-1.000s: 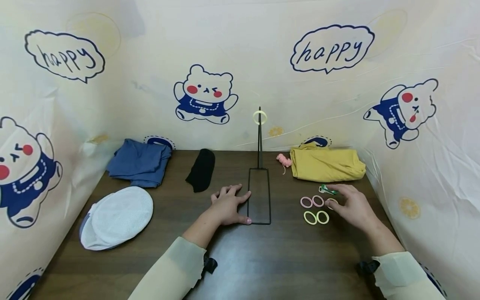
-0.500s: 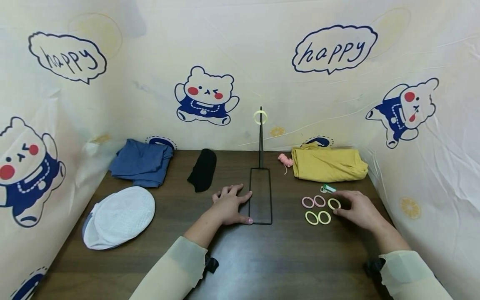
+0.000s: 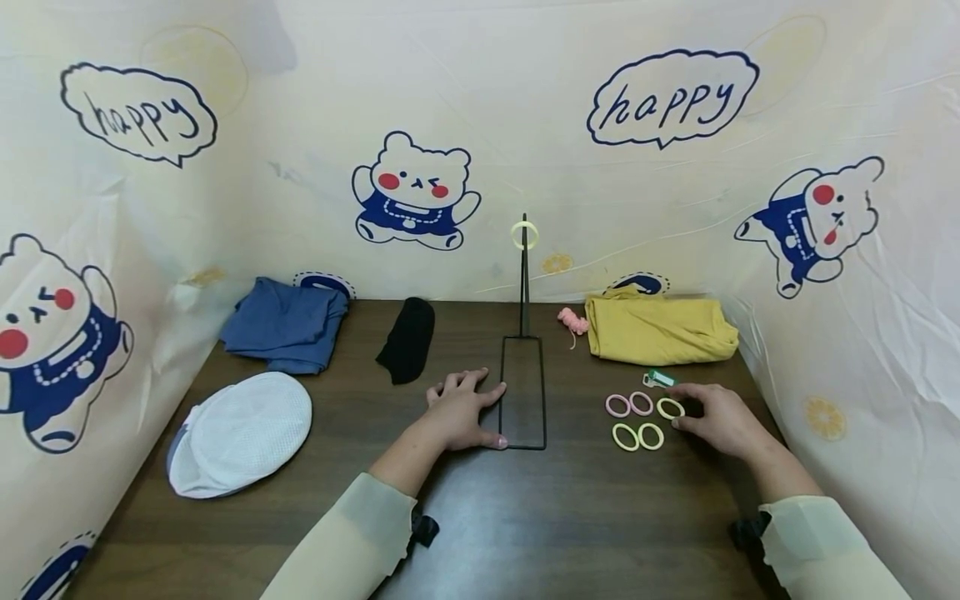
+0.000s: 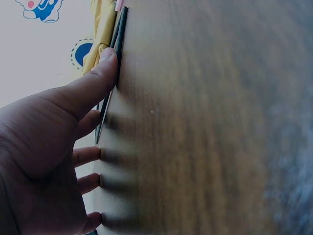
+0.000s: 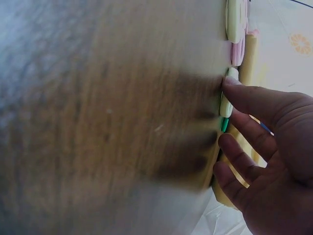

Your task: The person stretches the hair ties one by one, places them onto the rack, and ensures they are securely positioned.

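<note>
My left hand (image 3: 461, 414) rests with spread fingers on the table, thumb and index finger touching the left side of a black wire stand's rectangular base (image 3: 544, 400). A pale yellow ring (image 3: 536, 236) hangs near the top of its upright (image 3: 524, 292). At the right, my right hand (image 3: 716, 417) has its thumb against the edge of a pale yellow ring (image 5: 225, 105) lying flat, with its index finger apart beyond it. Two pink rings (image 3: 610, 408) and two more yellow rings (image 3: 615, 442) lie to the left of that hand. A green-and-white clip-like item (image 3: 660, 379) lies by its fingertips.
A folded yellow cloth (image 3: 660, 327) and a pink yarn bundle (image 3: 572, 320) lie at the back right. Farther left are a black sock-like cloth (image 3: 408, 342), folded blue cloth (image 3: 288, 325) and a white cap (image 3: 243, 433). Printed fabric (image 3: 300, 208) walls the table's back and sides.
My right hand has drawn slightly right, uncovering the yellow ring and the green-and-white item. My left hand stays at the stand's base. The whole view has shifted a little.
</note>
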The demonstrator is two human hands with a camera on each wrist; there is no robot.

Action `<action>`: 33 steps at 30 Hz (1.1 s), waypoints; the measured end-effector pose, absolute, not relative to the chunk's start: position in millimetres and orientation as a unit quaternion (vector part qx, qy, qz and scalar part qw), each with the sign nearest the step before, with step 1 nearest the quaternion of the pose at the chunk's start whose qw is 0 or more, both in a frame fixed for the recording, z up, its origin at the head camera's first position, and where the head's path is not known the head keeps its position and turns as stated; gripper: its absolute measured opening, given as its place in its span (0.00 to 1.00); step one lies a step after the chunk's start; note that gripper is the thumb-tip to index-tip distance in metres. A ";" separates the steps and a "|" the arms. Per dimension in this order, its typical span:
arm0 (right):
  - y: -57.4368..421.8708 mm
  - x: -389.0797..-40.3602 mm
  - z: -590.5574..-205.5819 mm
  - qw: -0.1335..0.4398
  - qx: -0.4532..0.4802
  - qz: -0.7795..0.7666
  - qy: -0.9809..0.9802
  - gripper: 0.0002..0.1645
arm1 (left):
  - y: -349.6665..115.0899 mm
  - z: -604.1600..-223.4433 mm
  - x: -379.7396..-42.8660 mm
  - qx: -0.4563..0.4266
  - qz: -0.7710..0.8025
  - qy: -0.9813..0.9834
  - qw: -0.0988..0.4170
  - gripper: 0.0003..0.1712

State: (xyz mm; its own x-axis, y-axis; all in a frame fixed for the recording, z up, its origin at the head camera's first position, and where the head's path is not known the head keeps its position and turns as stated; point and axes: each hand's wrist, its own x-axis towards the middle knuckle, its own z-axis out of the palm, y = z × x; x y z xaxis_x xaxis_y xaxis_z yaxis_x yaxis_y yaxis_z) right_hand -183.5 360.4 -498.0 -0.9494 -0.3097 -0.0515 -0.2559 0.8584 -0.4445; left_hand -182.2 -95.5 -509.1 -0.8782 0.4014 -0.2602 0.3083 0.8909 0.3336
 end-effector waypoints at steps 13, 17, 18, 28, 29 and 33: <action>357.2 -182.0 -494.6 0.040 -0.142 -0.219 0.965 0.17 | -94.4 -508.7 -182.8 0.181 0.149 0.958 0.164 0.57; 354.4 -180.1 -489.2 0.018 -0.141 -0.223 0.964 0.15 | -94.6 -509.4 -182.3 0.181 0.149 0.958 0.165 0.58; 353.6 -179.8 -487.9 0.010 -0.143 -0.223 0.964 0.15 | -94.7 -509.2 -182.1 0.180 0.150 0.958 0.165 0.58; 340.6 -176.5 -475.3 -0.084 -0.197 -0.240 0.947 0.13 | -95.3 -508.7 -181.2 0.181 0.155 0.957 0.166 0.58; 338.4 -176.5 -473.7 -0.092 -0.204 -0.241 0.944 0.13 | -95.4 -508.8 -181.1 0.181 0.156 0.957 0.166 0.58; 328.8 -175.8 -465.6 -0.119 -0.227 -0.244 0.935 0.14 | -95.7 -508.9 -181.2 0.181 0.157 0.957 0.166 0.58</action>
State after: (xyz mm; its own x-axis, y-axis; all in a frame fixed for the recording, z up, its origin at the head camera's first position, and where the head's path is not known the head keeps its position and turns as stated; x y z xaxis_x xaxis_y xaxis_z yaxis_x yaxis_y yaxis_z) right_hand -175.8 328.8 -465.6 -0.8689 -0.3662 0.3329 -0.4822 0.7777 -0.4033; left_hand -181.2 -95.7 -508.9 -0.8793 0.3990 -0.2600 0.2952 0.8851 0.3598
